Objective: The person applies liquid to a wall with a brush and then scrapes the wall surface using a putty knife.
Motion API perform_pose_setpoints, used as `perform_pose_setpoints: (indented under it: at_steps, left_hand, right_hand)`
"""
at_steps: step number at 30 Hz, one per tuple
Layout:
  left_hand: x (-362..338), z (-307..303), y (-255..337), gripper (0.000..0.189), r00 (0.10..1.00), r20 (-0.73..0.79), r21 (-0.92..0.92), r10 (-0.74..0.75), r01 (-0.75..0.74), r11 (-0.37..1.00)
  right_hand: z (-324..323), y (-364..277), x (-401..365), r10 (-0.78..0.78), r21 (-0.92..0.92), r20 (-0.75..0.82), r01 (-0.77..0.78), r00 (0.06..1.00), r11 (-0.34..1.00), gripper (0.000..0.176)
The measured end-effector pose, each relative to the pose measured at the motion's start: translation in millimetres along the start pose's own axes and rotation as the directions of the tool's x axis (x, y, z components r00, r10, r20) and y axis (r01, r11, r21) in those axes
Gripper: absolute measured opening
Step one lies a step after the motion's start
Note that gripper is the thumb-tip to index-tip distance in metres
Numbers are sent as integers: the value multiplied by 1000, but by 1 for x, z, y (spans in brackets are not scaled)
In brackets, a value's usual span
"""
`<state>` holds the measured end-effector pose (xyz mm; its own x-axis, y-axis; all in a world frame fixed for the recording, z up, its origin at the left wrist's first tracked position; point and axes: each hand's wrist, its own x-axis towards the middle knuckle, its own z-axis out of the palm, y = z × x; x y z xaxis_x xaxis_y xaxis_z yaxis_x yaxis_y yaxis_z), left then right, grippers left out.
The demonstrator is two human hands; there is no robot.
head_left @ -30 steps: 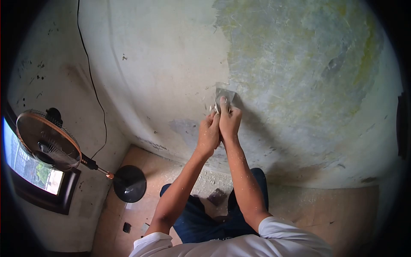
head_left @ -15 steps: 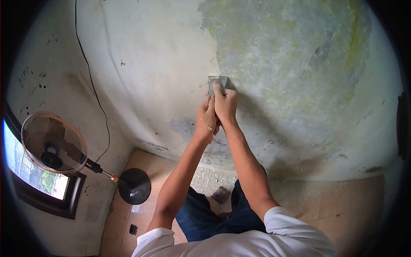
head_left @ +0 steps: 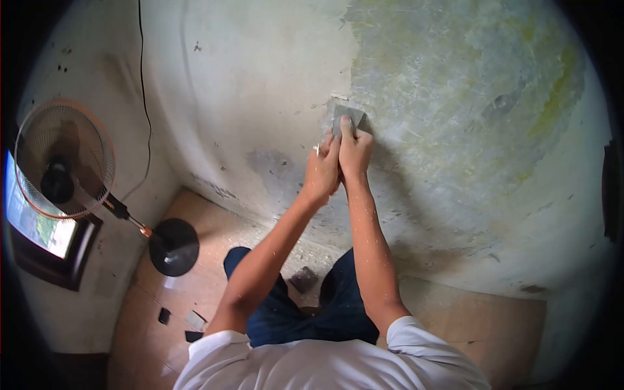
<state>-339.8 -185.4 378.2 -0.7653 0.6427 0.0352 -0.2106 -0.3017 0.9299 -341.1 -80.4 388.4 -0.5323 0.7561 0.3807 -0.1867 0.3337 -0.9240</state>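
A flat grey scraper blade lies against the wall at the border between the off-white paint and a bare grey-green patch. My right hand is closed around the scraper, its thumb laid along the blade. My left hand closes around it from the left, close against the right one; the handle is hidden between them. A pale flake shows just above the blade. White specks dot both forearms.
A standing fan with a round black base stands left, near a dark-framed window. A black cable hangs down the wall. Paint chips and a dark purplish object lie on the tiled floor, with small dark items further left.
The head view has shifted, so the fan sits further left and more floor items show. The scraper blade, still in both hands, is a little lower on the wall, below the pale flake.
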Motion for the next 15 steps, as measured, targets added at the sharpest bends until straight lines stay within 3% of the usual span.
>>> perform_pose_setpoints:
  at_steps: [1,2,5,7,8,11,13,15]
  left_hand:
    - [1,0,2,42,1000,-11,-30,-4,4,1000]
    - [5,-4,9,42,999,37,-48,24,-22,999]
    - [15,-9,-1,45,998,65,-42,14,-11,999]
    - [15,-2,-17,48,986,-24,-4,164,-164,986]
    - [9,-4,-12,48,998,15,-37,61,-61,997]
    - [13,-3,9,48,997,34,-48,62,-61,997]
    - [18,-10,2,57,998,59,-14,38,-37,999]
    - [20,-6,-19,54,982,-45,27,185,-184,982]
  right_hand:
    - [-3,12,8,-137,-176,-15,132,990,976,57]
    - [3,-31,1,-3,81,44,-1,999,997,57]
    - [8,-30,-5,25,71,7,-26,1000,997,55]
    - [5,-25,-9,0,34,22,-1,1000,999,55]
    - [3,-23,-12,-6,21,16,6,1000,1000,54]
    - [1,-26,4,-22,27,54,21,998,999,55]
    - [8,-19,2,-1,62,-12,2,1000,998,55]
    - [-1,-12,-14,-25,5,2,25,1000,1000,57]
